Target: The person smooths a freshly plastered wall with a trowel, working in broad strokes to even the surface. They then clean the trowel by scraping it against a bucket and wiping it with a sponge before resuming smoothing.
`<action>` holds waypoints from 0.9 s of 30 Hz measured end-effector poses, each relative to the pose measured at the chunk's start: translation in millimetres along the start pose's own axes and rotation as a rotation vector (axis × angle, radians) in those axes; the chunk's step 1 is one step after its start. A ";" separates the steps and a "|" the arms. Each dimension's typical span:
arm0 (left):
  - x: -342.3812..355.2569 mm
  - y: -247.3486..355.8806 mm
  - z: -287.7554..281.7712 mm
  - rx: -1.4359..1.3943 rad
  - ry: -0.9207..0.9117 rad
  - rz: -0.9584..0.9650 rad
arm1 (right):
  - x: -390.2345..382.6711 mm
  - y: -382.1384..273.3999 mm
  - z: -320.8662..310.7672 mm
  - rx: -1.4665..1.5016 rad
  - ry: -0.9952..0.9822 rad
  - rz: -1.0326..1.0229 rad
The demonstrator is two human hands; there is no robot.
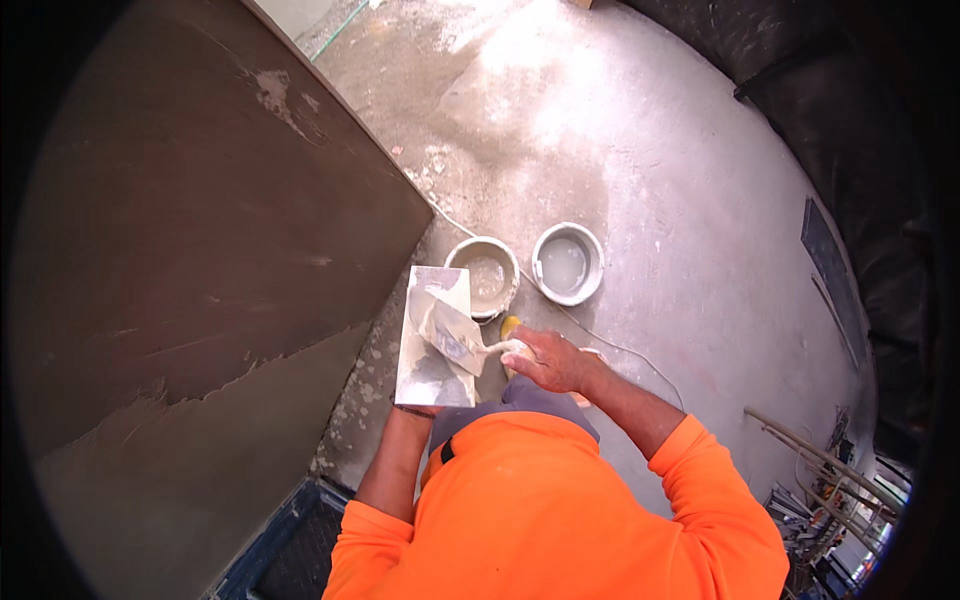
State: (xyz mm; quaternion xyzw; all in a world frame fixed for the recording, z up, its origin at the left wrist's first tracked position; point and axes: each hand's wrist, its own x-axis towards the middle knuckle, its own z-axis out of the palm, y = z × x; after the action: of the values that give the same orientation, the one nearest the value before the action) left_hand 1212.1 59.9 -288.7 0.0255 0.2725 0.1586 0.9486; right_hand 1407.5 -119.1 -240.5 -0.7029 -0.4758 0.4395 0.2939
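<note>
A flat, pale rectangular plasterer's hawk (413, 375) rests level above my left hand (418, 409). That hand's fingers are hidden beneath the board, which it holds up. My right hand (545, 360) is closed round the handle of a plastering trowel (450, 335). The trowel's blade, smeared with wet plaster, lies slantwise over the hawk, and more plaster coats the board's surface. Just beyond the hawk stands a white bucket (515, 270) with a beige mix inside. Beside it on the right, a second white bucket (598, 265) contains greyish liquid.
A large brown wall (220, 190) rises at my left, its lower band greyer behind a ragged line. A thin cable (640, 354) crosses the concrete floor (700, 250) past the buckets. At lower left is a dark blue-edged tray (240, 582); poles (830, 460) and clutter are at lower right.
</note>
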 end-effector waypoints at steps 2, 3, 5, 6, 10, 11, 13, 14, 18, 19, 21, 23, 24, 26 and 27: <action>-4.7 3.9 3.9 0.011 0.028 0.023 | -12.3 -0.9 -7.6 -0.155 -0.028 0.021; -7.3 5.9 3.5 0.013 0.048 0.031 | -18.6 1.1 -11.5 -0.157 -0.019 0.015; -13.0 10.8 0.2 0.015 0.080 0.054 | -30.6 9.1 -21.2 -0.198 -0.012 0.008; -15.6 13.7 -2.6 0.016 0.094 0.066 | -35.2 14.6 -26.1 -0.220 -0.006 0.030; -19.7 31.0 -24.5 0.000 0.040 -0.021 | -61.1 32.1 -29.2 -0.242 0.119 0.086; -17.8 33.2 -33.2 -0.006 0.020 -0.049 | -67.6 32.5 -25.4 -0.210 0.187 0.088; -10.5 33.7 -53.2 -0.034 -0.054 -0.114 | -76.2 26.9 -13.5 -0.146 0.285 0.196; -5.3 29.1 -63.6 0.508 0.047 0.141 | -75.5 21.3 -6.3 -0.130 0.403 0.063; 10.8 7.1 -87.0 0.723 0.028 0.286 | -40.4 -9.9 27.3 -0.054 0.633 -0.193; 10.3 -1.5 -85.9 0.588 0.047 0.241 | -26.4 -16.6 36.2 -0.020 0.673 -0.269; 8.6 -19.9 -74.3 1.235 0.015 0.609 | -0.8 -24.7 48.1 -0.116 0.719 -0.361; 0.5 -23.3 -58.4 1.429 -0.056 0.603 | 13.6 -24.2 55.9 -0.198 0.732 -0.421; -3.9 -22.1 -51.2 1.527 -0.090 0.598 | 17.6 -20.9 59.3 -0.245 0.725 -0.436; -11.4 -13.8 -41.7 1.777 -0.158 0.614 | 20.3 -8.8 65.0 -0.317 0.728 -0.452; -12.4 -8.2 -39.8 1.626 -0.118 0.569 | 18.9 0.0 66.6 -0.342 0.738 -0.454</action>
State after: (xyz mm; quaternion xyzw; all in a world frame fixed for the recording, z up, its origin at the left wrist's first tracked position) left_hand 1183.6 46.8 -317.3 0.7720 0.2350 0.1445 0.5726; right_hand 1350.8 -101.9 -276.3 -0.7287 -0.5469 -0.0005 0.4122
